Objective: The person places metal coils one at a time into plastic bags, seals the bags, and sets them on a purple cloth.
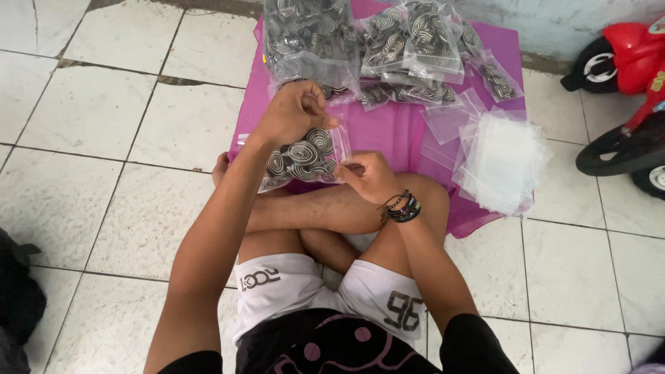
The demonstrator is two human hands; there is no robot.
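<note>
I sit cross-legged on a tiled floor. Between my hands is a small clear plastic bag (305,158) filled with several black-and-white spiral pieces. My left hand (294,111) pinches the bag's top edge from above. My right hand (367,176) grips the bag's right edge, its wrist wearing dark beaded bracelets (404,206). The bag hangs over my crossed legs, just in front of a pink cloth (395,128).
On the pink cloth lie several filled bags of spiral pieces (388,41) at the back and a stack of empty clear bags (499,159) to the right. A red ride-on toy (627,62) stands at far right. A dark bag (17,291) sits at left.
</note>
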